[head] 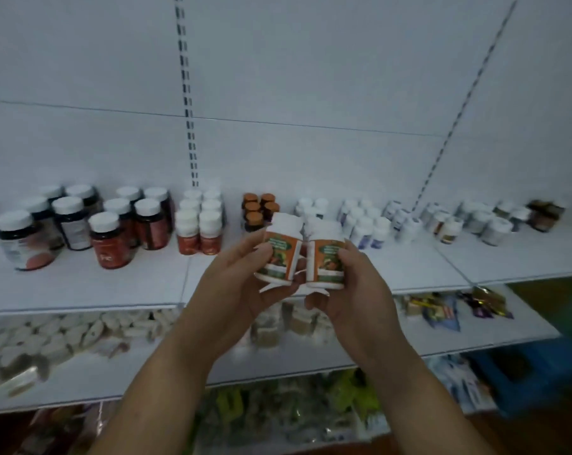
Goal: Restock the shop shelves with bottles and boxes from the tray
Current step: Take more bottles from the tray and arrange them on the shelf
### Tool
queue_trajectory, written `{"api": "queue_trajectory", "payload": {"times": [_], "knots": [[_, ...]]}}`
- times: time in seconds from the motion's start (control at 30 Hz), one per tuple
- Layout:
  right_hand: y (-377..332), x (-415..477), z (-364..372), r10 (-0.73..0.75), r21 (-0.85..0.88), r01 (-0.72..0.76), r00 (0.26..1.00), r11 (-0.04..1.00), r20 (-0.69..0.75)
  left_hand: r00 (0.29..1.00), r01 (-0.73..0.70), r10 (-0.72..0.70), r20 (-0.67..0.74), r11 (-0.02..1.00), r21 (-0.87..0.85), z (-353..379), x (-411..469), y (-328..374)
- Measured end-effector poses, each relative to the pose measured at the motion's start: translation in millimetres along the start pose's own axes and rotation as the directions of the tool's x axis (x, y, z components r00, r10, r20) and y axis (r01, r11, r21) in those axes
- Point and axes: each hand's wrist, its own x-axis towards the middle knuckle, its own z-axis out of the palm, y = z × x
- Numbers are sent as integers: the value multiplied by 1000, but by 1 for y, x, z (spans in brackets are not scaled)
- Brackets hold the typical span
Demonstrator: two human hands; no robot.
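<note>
Two small white-capped plastic bottles with orange-and-green labels are held side by side before the front edge of the top white metal shelf (81, 284), caps up and labels toward the camera.

At the far left of that shelf stand large dark bottles with white lids (110, 241), then small orange bottles with white caps (199, 231), then dark bottles with orange caps (258, 208).

The left hand (242, 284) grips the left bottle (279, 254), fingers curled round its side and base. Its long axis is near upright, the cap leaning slightly to the right. Just beside it, the right bottle (325, 261) stands upright in the right hand (360, 287), whose fingers wrap its right side and whose thumb sits under the base. Whether the two bottles touch cannot be told.

Further right, rows of white bottles (366, 224) run along the shelf. One shelf below, pale packets (48, 339) lie at the left and colourful wrapped packets (442, 310) at the right. A blurred blue crate (524, 372) sits at the lower right.
</note>
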Motion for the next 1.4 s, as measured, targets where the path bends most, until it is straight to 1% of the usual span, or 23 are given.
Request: {"api": "queue_trajectory", "payload": {"times": [0.17, 0.3, 0.37, 0.47, 0.6, 0.67, 0.83, 0.9, 1.0, 1.1, 1.17, 1.27, 1.4], "knots": [[-43, -41, -108, -74, -76, 63, 987, 995, -146, 991, 116, -116, 63, 993, 7, 95, 20, -72], [-71, -72, -181, -70, 4, 74, 955, 997, -289, 968, 219, -221, 119, 975, 29, 158, 32, -131], [-81, -85, -217, -84, 43, 106, 931, 993, -355, 949, 262, -264, 171, 964, 32, 187, 40, -156], [-96, -95, -261, -114, 40, 145, 899, 989, -422, 919, 305, -312, 242, 950, 66, 226, 54, -190], [-111, -82, -309, -124, 51, 175, 848, 983, -515, 895, 322, -335, 293, 942, 92, 265, 85, -226], [-117, -66, -332, -142, 60, 204, 836, 977, -530, 886, 331, -345, 311, 938, 97, 278, 108, -242], [-138, -6, -383, -182, 13, 228, 810, 974, -557, 877, 338, -369, 307, 929, 150, 301, 187, -279], [-145, 25, -400, -178, 4, 216, 814, 976, -554, 884, 318, -348, 313, 937, 145, 307, 223, -287], [-152, 70, -420, -175, -60, 171, 813, 984, -555, 922, 244, -284, 264, 954, 172, 313, 268, -293], [-155, 112, -439, -195, -148, 136, 821, 980, -536, 955, 82, -167, 246, 943, 324, 314, 306, -299], [-155, 134, -451, -210, -214, 110, 824, 971, -526, 962, 2, -117, 248, 907, 420, 316, 325, -301], [-153, 164, -474, -219, -251, 107, 852, 962, -475, 968, -62, -74, 239, 856, 513, 318, 347, -307], [-150, 198, -512, -232, -390, 68, 892, 918, -389, 974, -166, 11, 227, 714, 680, 327, 373, -320]]}}
